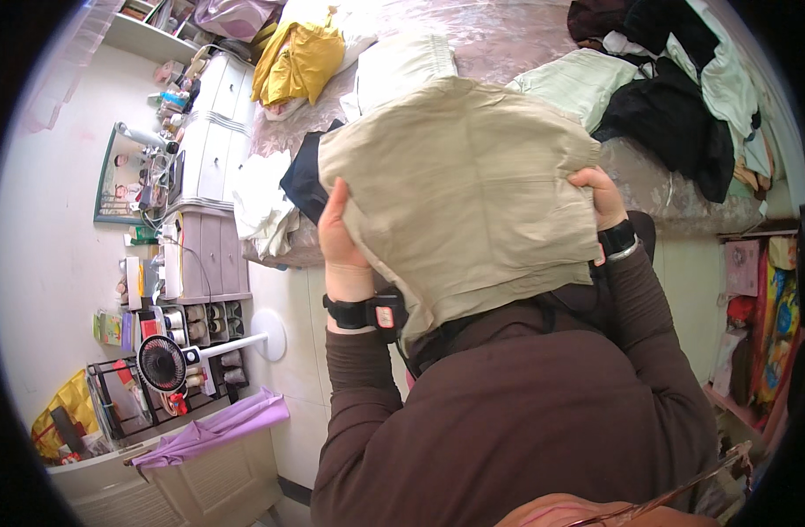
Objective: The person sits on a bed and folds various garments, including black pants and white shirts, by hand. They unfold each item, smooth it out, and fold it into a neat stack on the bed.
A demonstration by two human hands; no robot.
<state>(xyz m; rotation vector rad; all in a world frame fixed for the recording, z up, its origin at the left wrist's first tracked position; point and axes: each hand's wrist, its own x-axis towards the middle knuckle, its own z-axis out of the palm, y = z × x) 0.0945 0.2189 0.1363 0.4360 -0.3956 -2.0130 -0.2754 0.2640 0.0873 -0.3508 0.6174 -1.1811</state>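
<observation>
A beige cloth garment (pixel 468 191), creased across its middle, is spread between my two hands above my lap. At its left edge my left hand (pixel 343 234) grips it, thumb on top and the other fingers hidden underneath. My right hand (pixel 602 196) pinches the right edge beside a gathered part of the cloth. The garment's lower edge droops towards my lap, and its far part covers some of the bed. Just beyond it lie a folded cream garment (pixel 405 69) and a pale green garment (pixel 577 82). A dark navy cloth (pixel 305 174) shows past its left side.
The bed (pixel 501 33) bears a yellow garment (pixel 303 56), white cloth (pixel 264 197) and a black clothes heap (pixel 669 125). Left are a drawer cabinet (pixel 214 253), a white standing fan (pixel 162 362) and a door with purple cloth (pixel 211 431). A filled shelf (pixel 745 329) stands right.
</observation>
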